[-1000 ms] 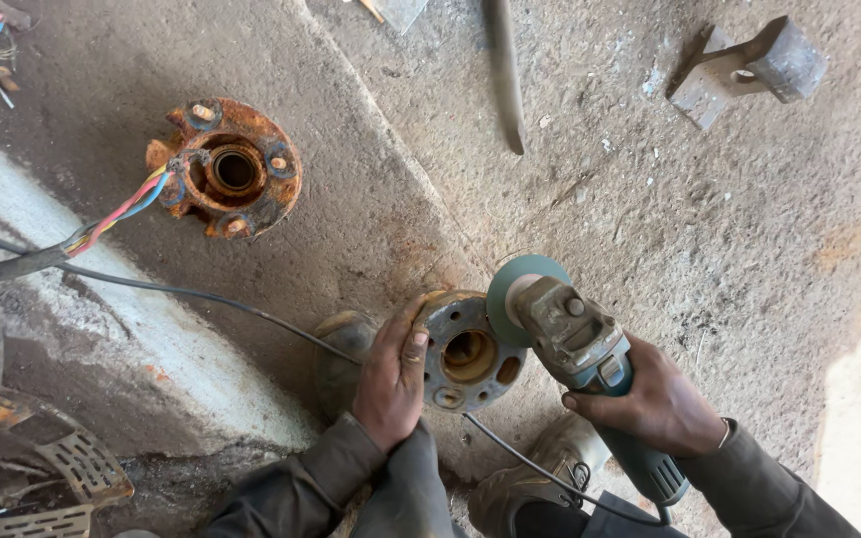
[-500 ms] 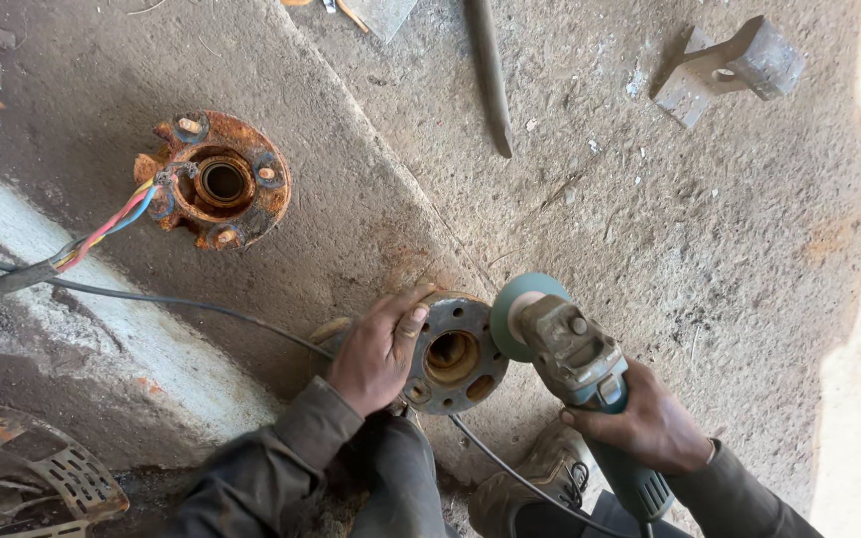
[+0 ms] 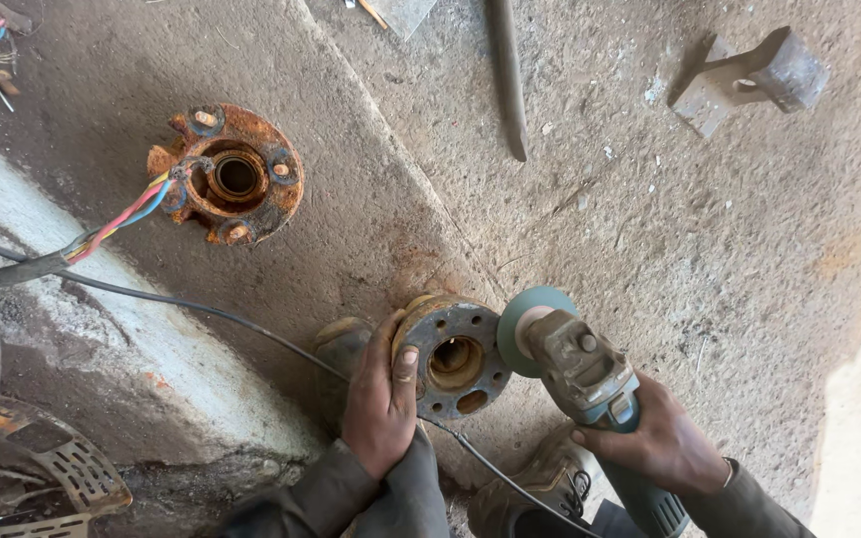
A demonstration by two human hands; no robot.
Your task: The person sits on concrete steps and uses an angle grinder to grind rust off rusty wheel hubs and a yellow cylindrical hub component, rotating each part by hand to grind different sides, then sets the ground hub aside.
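Observation:
A round rusty metal flange [image 3: 460,354] with a centre hole and bolt holes stands on the concrete floor. My left hand [image 3: 380,399] grips its left rim, thumb on the face. My right hand [image 3: 654,443] holds a teal and grey angle grinder [image 3: 590,384]. The grinder's disc [image 3: 520,314] sits against the flange's right edge. A black power cord [image 3: 201,309] trails left across the floor from under the flange.
A second, heavily rusted flange [image 3: 236,179] with coloured wires [image 3: 117,219] lies at the upper left. A metal bar [image 3: 507,75] and an angled metal bracket [image 3: 749,80] lie at the top. Perforated metal scrap [image 3: 42,468] sits bottom left. My shoes [image 3: 535,488] are below the flange.
The view has shifted slightly, so everything sits a little lower and further left. My left hand's grip slid from the flange's face to its left rim. The grinder stays at the right edge.

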